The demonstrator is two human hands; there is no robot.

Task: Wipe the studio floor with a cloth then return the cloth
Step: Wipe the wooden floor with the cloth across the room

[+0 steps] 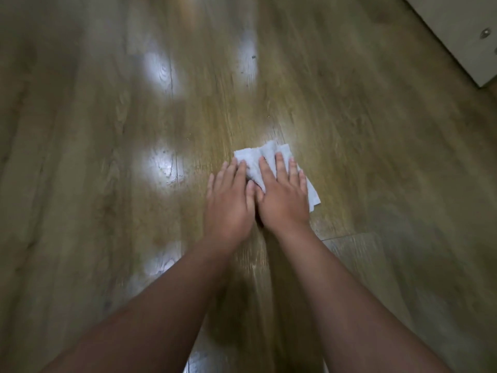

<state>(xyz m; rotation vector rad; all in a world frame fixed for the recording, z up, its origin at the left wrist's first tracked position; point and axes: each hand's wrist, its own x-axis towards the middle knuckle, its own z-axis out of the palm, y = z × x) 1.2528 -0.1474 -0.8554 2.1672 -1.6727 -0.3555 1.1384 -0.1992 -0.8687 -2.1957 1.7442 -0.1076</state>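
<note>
Two hands flat on a cloth

Left hand (231, 197) and right hand (283, 195), fingers straight, press the crumpled white cloth (269, 162) onto the glossy wood-plank floor (107, 157).

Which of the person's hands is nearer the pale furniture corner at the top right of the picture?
Right. The right hand presses the cloth on the side toward the furniture corner; the left hand lies beside it, farther away.

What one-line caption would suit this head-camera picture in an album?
Both hands, left hand and right hand, press a white cloth flat on the glossy wooden floor.
</note>
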